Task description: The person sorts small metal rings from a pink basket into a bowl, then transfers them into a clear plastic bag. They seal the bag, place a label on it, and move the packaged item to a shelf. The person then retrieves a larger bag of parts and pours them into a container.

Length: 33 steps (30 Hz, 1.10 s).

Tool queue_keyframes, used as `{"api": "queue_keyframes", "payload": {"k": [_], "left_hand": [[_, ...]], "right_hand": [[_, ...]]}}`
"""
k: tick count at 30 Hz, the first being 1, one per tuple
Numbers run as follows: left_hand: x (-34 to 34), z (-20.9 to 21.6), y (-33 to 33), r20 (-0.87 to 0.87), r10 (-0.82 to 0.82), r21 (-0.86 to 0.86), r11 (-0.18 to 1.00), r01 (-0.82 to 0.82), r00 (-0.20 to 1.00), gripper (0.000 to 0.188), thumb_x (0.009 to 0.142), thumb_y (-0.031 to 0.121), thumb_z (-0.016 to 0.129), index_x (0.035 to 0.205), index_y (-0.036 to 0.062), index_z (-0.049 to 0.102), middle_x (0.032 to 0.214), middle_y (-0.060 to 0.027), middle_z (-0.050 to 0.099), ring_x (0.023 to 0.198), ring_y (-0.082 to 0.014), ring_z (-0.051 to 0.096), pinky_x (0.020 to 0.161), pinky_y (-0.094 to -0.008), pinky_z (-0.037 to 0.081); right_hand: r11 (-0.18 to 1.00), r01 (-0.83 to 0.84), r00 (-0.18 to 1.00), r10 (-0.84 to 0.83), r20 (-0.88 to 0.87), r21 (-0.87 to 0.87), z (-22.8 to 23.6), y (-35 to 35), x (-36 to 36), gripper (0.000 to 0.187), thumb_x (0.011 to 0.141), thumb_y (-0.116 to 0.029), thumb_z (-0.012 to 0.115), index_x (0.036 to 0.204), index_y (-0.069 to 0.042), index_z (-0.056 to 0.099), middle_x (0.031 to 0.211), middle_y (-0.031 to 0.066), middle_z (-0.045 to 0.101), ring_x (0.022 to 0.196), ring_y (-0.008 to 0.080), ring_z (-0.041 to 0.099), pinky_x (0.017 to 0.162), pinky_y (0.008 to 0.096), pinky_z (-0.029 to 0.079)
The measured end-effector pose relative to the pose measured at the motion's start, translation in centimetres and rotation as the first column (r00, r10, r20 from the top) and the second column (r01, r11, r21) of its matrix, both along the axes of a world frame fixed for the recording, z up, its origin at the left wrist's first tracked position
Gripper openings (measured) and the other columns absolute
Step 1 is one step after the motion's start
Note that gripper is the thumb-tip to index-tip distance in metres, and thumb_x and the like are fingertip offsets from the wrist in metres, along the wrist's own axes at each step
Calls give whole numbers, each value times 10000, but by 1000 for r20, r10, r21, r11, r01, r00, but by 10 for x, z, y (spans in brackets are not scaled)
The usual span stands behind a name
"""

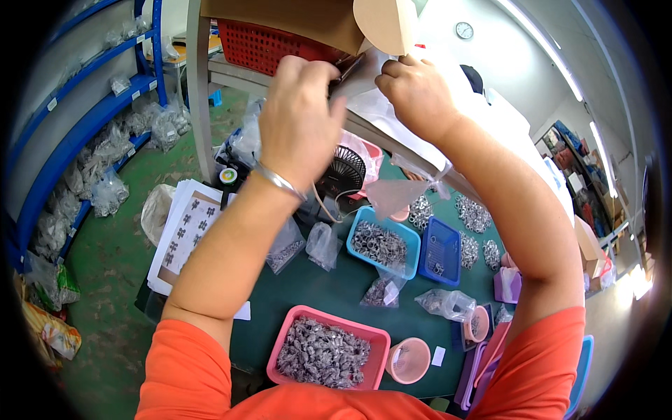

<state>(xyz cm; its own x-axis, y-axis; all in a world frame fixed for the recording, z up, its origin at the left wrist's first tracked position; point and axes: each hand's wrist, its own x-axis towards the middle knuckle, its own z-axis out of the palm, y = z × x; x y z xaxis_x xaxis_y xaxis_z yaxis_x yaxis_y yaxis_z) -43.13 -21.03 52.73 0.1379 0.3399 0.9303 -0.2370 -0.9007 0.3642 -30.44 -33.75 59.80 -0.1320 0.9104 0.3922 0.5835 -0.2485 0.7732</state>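
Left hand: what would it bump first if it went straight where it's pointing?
Probably the red basket just past the left hand, though depth is hard to tell here.

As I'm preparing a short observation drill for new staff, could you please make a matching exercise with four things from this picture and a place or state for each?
Things:
1. Left hand
2. Red basket
3. Light-blue tray
4. Large pink tray

Places or states:
A. Beside a pink cup, close to the person's torso
B. Has a silver bangle at its wrist
C. Next to a dark blue basket
D. Appears just below brown cardboard

Right pairs: 1-B, 2-D, 3-C, 4-A.
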Motion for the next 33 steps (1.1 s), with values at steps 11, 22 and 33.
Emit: {"api": "queue_keyframes", "payload": {"k": [11,22,33], "left_hand": [[36,-2,30,-143,-84,175,979,109,986,71,697,17,636,738,21,577,756,-128,557,706,-333,565,627,-401,465],[32,0,-2,-82,-355,-89,933,348,931,81,770,41,589,815,16,652,727,-126,608,688,-250,615,642,-320,493],[66,-6,-69,767,-455,-633,-420,650,453,126,911,144,528,950,33,573,781,-10,567,656,-82,519,620,-216,444]], "right_hand": [[996,50,996,-45,81,-70,13,8,-13,86,624,-24,569,696,-66,589,697,61,582,716,232,594,657,337,474],[989,46,999,-43,26,-138,14,2,-1,46,640,-69,594,643,-57,639,699,122,627,676,257,632,608,347,503],[959,243,962,-258,-91,-149,26,13,-17,77,668,-83,605,698,-50,668,725,135,644,722,294,644,625,368,520]]}}
